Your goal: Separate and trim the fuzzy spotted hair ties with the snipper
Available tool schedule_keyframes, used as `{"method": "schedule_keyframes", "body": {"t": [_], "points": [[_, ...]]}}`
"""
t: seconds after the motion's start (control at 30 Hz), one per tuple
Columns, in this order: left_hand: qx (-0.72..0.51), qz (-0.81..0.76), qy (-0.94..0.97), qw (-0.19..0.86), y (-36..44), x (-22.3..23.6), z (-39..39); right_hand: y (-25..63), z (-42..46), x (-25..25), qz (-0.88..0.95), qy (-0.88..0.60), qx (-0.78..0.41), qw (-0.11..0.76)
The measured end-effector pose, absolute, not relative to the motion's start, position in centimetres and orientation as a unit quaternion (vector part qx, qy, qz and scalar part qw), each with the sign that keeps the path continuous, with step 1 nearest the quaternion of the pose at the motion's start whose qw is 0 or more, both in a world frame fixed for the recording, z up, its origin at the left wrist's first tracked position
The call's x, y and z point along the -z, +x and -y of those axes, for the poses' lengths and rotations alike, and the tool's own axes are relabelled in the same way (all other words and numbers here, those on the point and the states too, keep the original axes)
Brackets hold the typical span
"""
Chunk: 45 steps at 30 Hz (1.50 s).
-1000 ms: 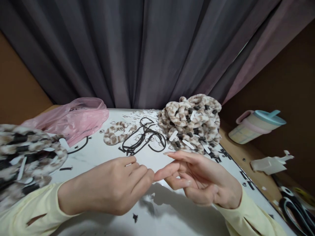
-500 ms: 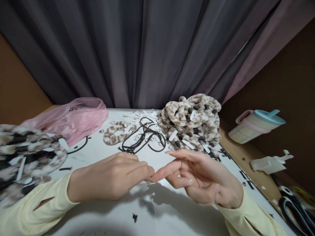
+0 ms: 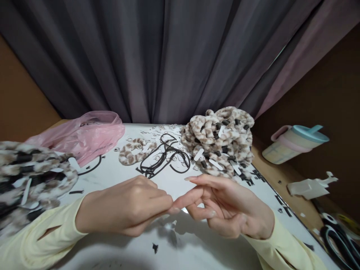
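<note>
My left hand [image 3: 126,206] is closed, its back toward me and its thumb hidden underneath. Its fingertips touch the tip of the right index finger; anything between them is hidden. Palm up, my right hand [image 3: 227,206] has its index finger stretched toward the left hand and its other fingers loosely bent and apart. Just beyond both hands lies a tangle of dark elastic cords [image 3: 164,155]. Beside the cords is a flat brown-and-white plush ring [image 3: 133,152] with a white tag on it.
A pile of plush scrunchies [image 3: 222,138] with white tags stands back right, another heap [image 3: 33,180] at left. Behind that heap lies a pink plastic bag [image 3: 87,133]. Along the right are a lidded cup [image 3: 294,144], a white bottle [image 3: 311,187], scissors [image 3: 337,242] and dark scraps [image 3: 282,206].
My left hand has turned and flattened slightly at the right index fingertip, and its wrist has shifted a little to the right. My right hand has barely moved. The objects on the table stay put.
</note>
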<state>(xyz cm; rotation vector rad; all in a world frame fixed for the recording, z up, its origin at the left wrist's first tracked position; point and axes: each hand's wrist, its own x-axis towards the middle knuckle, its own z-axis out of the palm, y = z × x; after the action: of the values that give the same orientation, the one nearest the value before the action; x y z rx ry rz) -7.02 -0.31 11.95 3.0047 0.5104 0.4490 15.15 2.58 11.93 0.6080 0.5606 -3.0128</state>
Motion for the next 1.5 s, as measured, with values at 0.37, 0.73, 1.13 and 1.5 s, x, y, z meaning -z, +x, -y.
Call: {"method": "schedule_keyframes", "body": {"t": [0.37, 0.73, 1.13, 1.5], "points": [[-0.143, -0.186, 0.971, -0.042, -6.8, -12.3, 1.4, 15.3, -2.7, -11.8, -0.153, 0.158, 0.975, 0.015], [-0.149, -0.178, 0.971, -0.061, -6.1, -12.4, 2.9, 14.8, -2.6, -11.6, -0.201, 0.185, 0.962, 0.025], [-0.382, -0.336, 0.846, 0.158, -6.3, -12.1, 1.3, 13.8, 1.0, -9.6, -0.873, 0.244, -0.046, -0.419], [-0.398, -0.295, 0.864, 0.083, -5.4, -11.3, 2.7, 14.4, 2.2, -8.3, -0.849, 0.197, -0.119, -0.476]]}}
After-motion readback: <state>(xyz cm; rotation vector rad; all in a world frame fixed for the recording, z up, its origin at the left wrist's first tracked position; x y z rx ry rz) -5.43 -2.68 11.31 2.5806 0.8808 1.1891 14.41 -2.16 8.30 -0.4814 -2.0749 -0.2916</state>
